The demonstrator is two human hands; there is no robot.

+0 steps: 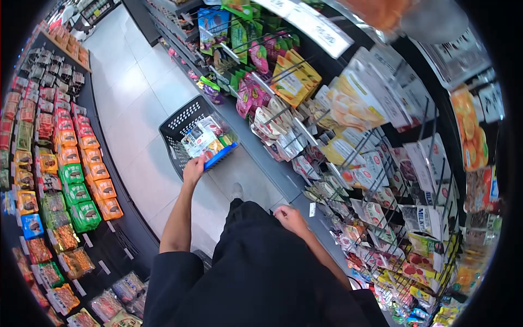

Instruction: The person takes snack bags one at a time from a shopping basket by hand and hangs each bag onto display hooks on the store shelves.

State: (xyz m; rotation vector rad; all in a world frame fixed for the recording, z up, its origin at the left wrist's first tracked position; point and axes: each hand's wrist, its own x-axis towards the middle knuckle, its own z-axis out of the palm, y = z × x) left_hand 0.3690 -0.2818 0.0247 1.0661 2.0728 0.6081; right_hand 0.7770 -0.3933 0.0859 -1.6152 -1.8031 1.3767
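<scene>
- The left grip (193, 170), left of the frame's centre, is closed on the near edge of a dark basket (183, 117), right at the lower-left end of its blue handle (220, 156); I can't make out whether the fingers wrap handle or rim.
- The basket lies just beyond that grip, its body reaching up the frame, with perforated walls and an open top.
- Inside it, close to those fingers, sit several packets (204, 136), mostly white, with some yellow and green.
- The right grip (291, 219), right of centre and lower down, hangs well apart from the basket, fingers curled in; I cannot tell whether they hold anything.
- Between the two arms show the person's dark clothes (256, 267) and the tip of one shoe (236, 191).
- Pale floor tiles (131, 103) run to the upper left.
- Along the left side, a display holds rows of orange packs (103, 189) and green packs (84, 216).
- Over on the right, a wire rack carries hanging bags, with yellow bags (297, 79) and pink bags (251, 97) towards the top.
</scene>
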